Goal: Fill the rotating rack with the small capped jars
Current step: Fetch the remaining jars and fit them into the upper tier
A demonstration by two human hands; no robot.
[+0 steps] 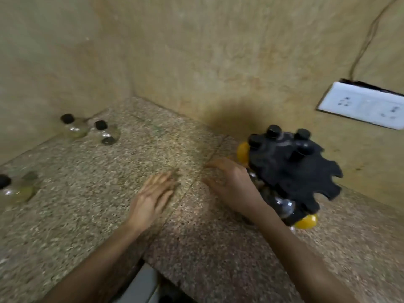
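Left grip [153, 197] and right grip [231, 186] hang spread, empty; best fetch a clear black-capped glass jar [75, 129] and seat it upright in the black notched rack [306, 176].

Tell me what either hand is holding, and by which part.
Nothing is held: left hand and right hand are both open and empty over the counter, the right beside the rotating rack.

open counter [135, 149] mid-frame, jars [75, 125] far left, rack [293, 171] right against the wall [218, 62]
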